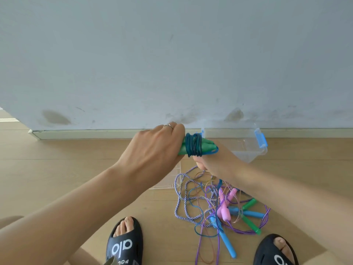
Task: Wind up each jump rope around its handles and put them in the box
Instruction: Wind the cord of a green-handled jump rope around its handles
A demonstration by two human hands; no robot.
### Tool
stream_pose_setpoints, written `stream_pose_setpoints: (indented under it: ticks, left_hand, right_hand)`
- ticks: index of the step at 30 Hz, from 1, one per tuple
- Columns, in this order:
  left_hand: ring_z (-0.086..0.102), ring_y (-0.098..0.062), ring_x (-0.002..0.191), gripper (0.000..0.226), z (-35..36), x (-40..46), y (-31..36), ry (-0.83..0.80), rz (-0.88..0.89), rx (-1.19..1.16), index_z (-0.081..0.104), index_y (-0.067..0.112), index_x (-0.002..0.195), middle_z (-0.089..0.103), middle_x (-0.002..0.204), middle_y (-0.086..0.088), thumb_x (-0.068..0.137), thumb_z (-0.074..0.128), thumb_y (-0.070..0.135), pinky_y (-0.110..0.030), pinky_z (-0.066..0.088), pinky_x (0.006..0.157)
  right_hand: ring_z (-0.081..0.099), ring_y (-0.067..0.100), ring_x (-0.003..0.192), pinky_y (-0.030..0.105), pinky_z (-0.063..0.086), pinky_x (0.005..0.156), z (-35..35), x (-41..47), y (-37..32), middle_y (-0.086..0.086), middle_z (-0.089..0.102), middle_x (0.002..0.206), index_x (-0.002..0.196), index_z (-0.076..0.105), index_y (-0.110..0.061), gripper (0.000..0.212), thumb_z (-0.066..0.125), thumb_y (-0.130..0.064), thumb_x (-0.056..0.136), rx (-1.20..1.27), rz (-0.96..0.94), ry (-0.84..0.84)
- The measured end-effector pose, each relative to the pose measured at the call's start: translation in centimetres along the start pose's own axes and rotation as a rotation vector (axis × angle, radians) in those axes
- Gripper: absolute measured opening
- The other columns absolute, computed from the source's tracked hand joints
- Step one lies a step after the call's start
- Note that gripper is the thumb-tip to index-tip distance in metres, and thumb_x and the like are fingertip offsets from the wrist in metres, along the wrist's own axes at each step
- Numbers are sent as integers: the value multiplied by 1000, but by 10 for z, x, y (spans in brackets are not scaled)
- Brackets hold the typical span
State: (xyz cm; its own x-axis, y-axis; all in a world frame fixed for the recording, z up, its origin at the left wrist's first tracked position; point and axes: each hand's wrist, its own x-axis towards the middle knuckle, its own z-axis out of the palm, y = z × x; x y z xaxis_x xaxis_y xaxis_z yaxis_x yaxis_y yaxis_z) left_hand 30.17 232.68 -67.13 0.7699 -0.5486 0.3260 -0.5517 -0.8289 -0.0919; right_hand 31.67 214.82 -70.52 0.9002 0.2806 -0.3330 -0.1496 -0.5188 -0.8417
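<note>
My left hand (158, 148) grips a pair of green handles (207, 144) with dark blue rope (193, 145) wound several times around them. My right hand (214, 161) is just below and to the right of the bundle, its fingers curled where the rope's loose end comes down; the fingertips are hidden. A clear plastic box (246, 150) with blue latches stands on the floor by the wall, behind my right hand. On the floor below lies a tangled pile of jump ropes (225, 207) with pink, blue and green handles.
A grey wall with a white skirting board (86, 133) runs across the back. The floor is light wood (57, 169). My feet in black sandals, left (125, 243) and right (275, 251), stand on either side of the pile.
</note>
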Motion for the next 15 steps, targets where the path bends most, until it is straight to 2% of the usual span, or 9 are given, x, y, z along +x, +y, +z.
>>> stream_pose_setpoints:
  ticks: [1,3,6,9,12,13,15]
  left_hand:
    - [50,-27,48,21,3,1,-3,-19,-23,10,46,13,80,49,68,-1,83,56,32,-25,20,40]
    - [48,-26,47,26,10,2,-5,-65,-68,57,39,17,82,44,69,1,87,58,34,-24,16,41]
    - [32,-22,49,29,20,3,-8,-176,-178,152,26,17,89,34,79,3,98,46,35,-31,16,42]
    - [26,-17,48,26,29,4,-8,-315,-248,143,25,16,90,28,74,3,100,44,30,-30,24,46]
    - [41,-20,53,21,32,6,-1,-381,-269,130,29,16,91,35,75,3,96,49,12,-29,30,49]
    - [51,-23,59,20,33,6,2,-408,-254,135,32,16,94,42,81,2,93,49,5,-30,32,51]
    - [64,-26,74,23,33,5,6,-466,-196,155,34,15,97,48,91,-2,88,46,-2,-31,35,56]
  right_hand:
    - [35,9,42,26,32,46,8,-2,2,-7,38,49,57,36,-25,39,51,-13,90,38,14,37]
    - [24,14,41,27,21,49,22,-5,5,-5,27,45,53,28,-20,39,43,-27,89,101,24,72]
    - [28,18,51,30,23,54,37,-22,12,1,31,49,58,32,-7,58,31,-42,105,-11,-10,122]
    - [32,19,52,34,31,57,44,-36,7,-1,33,49,60,31,-12,56,26,-45,105,-186,-104,107]
    - [48,25,62,40,43,63,45,-44,-4,-3,45,59,66,33,-22,47,24,-46,105,-536,-237,96]
    - [48,25,61,40,42,60,43,-44,-7,-3,44,59,67,33,-22,45,25,-45,105,-620,-304,118]
    - [36,20,47,35,28,46,33,-41,-14,-6,33,51,64,33,-22,44,32,-44,102,-739,-441,170]
